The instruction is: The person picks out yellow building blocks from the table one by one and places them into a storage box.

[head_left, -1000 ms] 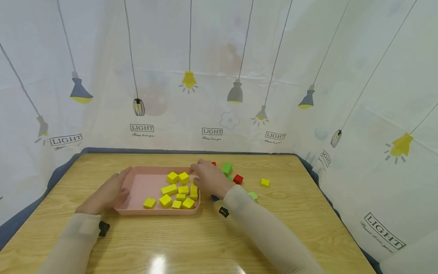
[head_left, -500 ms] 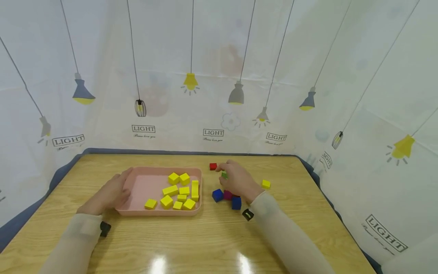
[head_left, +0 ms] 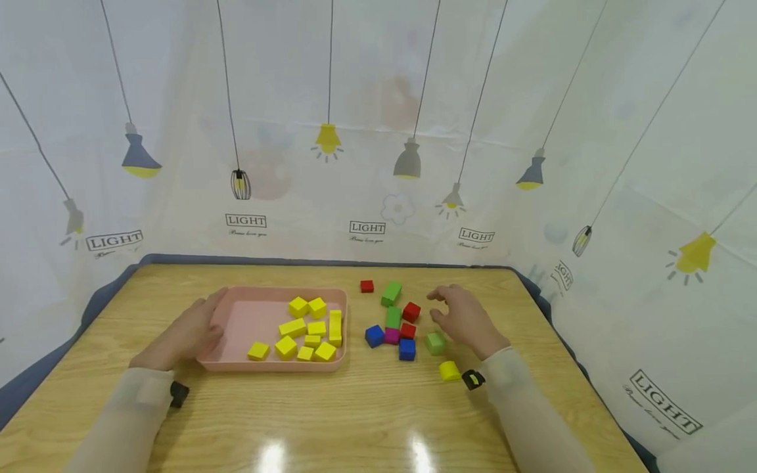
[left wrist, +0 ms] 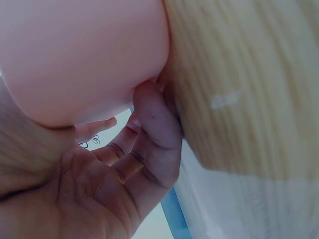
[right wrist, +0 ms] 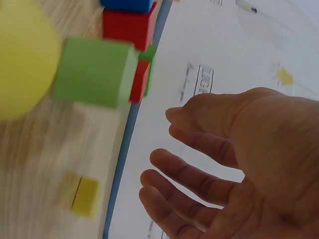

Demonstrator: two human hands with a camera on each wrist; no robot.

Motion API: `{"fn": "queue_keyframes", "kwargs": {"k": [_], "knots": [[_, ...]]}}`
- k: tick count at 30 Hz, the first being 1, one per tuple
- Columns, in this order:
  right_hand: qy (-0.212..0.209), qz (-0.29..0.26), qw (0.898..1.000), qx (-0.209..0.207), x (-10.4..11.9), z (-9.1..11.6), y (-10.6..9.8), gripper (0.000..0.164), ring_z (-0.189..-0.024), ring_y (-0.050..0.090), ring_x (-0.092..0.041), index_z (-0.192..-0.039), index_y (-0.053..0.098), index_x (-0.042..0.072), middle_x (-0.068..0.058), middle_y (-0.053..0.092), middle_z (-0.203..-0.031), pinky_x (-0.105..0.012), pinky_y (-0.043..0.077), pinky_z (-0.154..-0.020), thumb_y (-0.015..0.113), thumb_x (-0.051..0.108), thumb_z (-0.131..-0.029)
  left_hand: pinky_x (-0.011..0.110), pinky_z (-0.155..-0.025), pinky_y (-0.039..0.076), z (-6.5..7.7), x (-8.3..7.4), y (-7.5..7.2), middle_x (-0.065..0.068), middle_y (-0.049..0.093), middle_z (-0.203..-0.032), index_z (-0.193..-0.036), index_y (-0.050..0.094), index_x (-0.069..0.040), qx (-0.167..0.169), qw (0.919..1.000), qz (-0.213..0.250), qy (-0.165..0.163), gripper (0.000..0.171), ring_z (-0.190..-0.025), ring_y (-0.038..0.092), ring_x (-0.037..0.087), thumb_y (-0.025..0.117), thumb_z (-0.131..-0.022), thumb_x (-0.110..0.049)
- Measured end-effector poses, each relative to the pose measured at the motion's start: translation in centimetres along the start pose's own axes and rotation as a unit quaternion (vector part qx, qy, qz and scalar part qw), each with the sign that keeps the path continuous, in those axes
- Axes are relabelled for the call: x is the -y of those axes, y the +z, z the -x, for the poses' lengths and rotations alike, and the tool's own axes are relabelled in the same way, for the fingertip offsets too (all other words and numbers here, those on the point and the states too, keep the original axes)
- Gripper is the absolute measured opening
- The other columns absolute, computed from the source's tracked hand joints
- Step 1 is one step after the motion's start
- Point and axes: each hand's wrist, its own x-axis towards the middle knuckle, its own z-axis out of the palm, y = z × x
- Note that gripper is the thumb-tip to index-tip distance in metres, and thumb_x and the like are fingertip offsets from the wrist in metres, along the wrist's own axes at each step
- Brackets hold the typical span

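Observation:
My left hand [head_left: 186, 335] grips the left side of a pink tray [head_left: 248, 318]. Seen from the left wrist, its fingers [left wrist: 154, 117] curl in under the tray's bottom. Several yellow blocks [head_left: 292, 328] lie in the tray, mostly towards its right half. Over the right part of the table hovers my right hand [head_left: 467, 322], fingers loosely bent and apart, holding nothing. A small yellow block [right wrist: 87, 196] lies on the table near it in the right wrist view; the hand hides it from the head view. Close by are a light green block [head_left: 435, 342] and a rounded yellow block [head_left: 449, 371].
Between tray and right hand lie loose blocks: a red one [head_left: 412, 312], a green one [head_left: 391, 293], a magenta one [head_left: 392, 336] and a blue one [head_left: 407, 349], among others. The wooden table [head_left: 319, 420] ends at a printed white curtain [head_left: 296, 249].
My right hand has moved from the tray's right rim across the coloured blocks to the right, uncovering them. The left hand and tray stay put.

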Motion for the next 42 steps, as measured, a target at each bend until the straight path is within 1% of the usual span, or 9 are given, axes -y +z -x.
{"fn": "queue_keyframes", "kwargs": {"k": [4, 9, 13, 16, 21, 28, 36, 42], "knots": [[0.022, 0.001, 1.000, -0.001, -1.8, 0.7, -0.6, 0.033, -0.112, 0.058, -0.034, -0.126, 0.066, 0.011, -0.013, 0.062, -0.125, -0.050, 0.052, -0.093, 0.071, 0.018, -0.094, 0.070, -0.101, 0.037, -0.1, 0.0, 0.0, 0.040, 0.037, -0.140, -0.159, 0.011, -0.001, 0.000, 1.0000, 0.001, 0.003, 0.077, -0.116, 0.049, 0.047, 0.057, -0.098, -0.007], [0.038, 0.003, 0.999, 0.002, -3.2, 1.0, -1.1, 0.034, -0.114, 0.057, -0.036, -0.126, 0.065, 0.009, -0.017, 0.061, -0.126, -0.052, 0.050, -0.095, 0.071, 0.015, -0.093, 0.071, -0.101, 0.035, -0.3, 0.1, 0.0, 0.040, 0.035, -0.140, -0.160, 0.010, -0.002, -0.003, 1.0000, 0.001, 0.002, 0.078, -0.119, 0.047, 0.050, 0.056, -0.098, -0.007], [0.045, 0.004, 0.999, 0.015, -3.7, 1.2, -1.2, 0.036, -0.114, 0.057, -0.038, -0.127, 0.065, 0.005, -0.019, 0.061, -0.125, -0.053, 0.050, -0.095, 0.072, 0.013, -0.092, 0.071, -0.101, 0.035, -0.4, 0.3, 0.1, 0.040, 0.035, -0.141, -0.160, 0.010, -0.003, 0.001, 1.0000, 0.001, -0.004, 0.078, -0.121, 0.046, 0.052, 0.056, -0.098, -0.007], [0.053, 0.004, 0.998, 0.026, -4.0, 1.2, -1.2, 0.038, -0.115, 0.057, -0.039, -0.127, 0.065, 0.003, -0.019, 0.062, -0.126, -0.053, 0.050, -0.096, 0.074, 0.013, -0.091, 0.071, -0.101, 0.035, -0.4, 0.4, 0.2, 0.040, 0.036, -0.141, -0.159, 0.010, -0.001, -0.001, 1.0000, -0.004, 0.001, 0.078, -0.120, 0.046, 0.051, 0.057, -0.097, -0.008], [0.077, 0.002, 0.996, 0.043, -4.6, 1.1, -1.0, 0.037, -0.115, 0.058, -0.037, -0.125, 0.065, 0.004, -0.017, 0.063, -0.125, -0.051, 0.050, -0.097, 0.075, 0.013, -0.090, 0.071, -0.101, 0.036, -0.3, 0.5, 0.2, 0.040, 0.037, -0.139, -0.159, 0.011, 0.000, -0.004, 0.9999, -0.009, 0.010, 0.077, -0.119, 0.047, 0.051, 0.057, -0.097, -0.008], [0.096, -0.016, 0.994, 0.053, -5.3, 1.0, -0.4, 0.034, -0.108, 0.060, -0.031, -0.123, 0.066, 0.005, -0.013, 0.065, -0.120, -0.049, 0.053, -0.093, 0.074, 0.009, -0.091, 0.072, -0.100, 0.035, -0.1, 0.3, 0.1, 0.041, 0.034, -0.140, -0.160, 0.010, -0.002, 0.002, 1.0000, -0.005, 0.002, 0.078, -0.120, 0.046, 0.052, 0.058, -0.098, -0.009], [0.088, -0.015, 0.995, 0.035, -5.7, 0.8, 0.0, 0.032, -0.104, 0.061, -0.029, -0.120, 0.066, 0.005, -0.013, 0.065, -0.116, -0.047, 0.054, -0.090, 0.075, 0.008, -0.089, 0.071, -0.101, 0.036, -0.4, 0.4, 0.2, 0.041, 0.035, -0.140, -0.159, 0.011, -0.001, -0.003, 1.0000, -0.007, 0.005, 0.078, -0.120, 0.047, 0.052, 0.058, -0.097, -0.009], [0.088, -0.019, 0.996, 0.026, -5.8, 0.8, 0.4, 0.037, -0.103, 0.062, -0.028, -0.123, 0.065, 0.006, -0.013, 0.065, -0.118, -0.046, 0.055, -0.089, 0.075, 0.007, -0.088, 0.071, -0.100, 0.035, -0.3, 0.4, 0.2, 0.040, 0.034, -0.141, -0.160, 0.010, -0.003, -0.001, 1.0000, -0.001, -0.001, 0.079, -0.120, 0.046, 0.053, 0.059, -0.098, -0.009]]}}
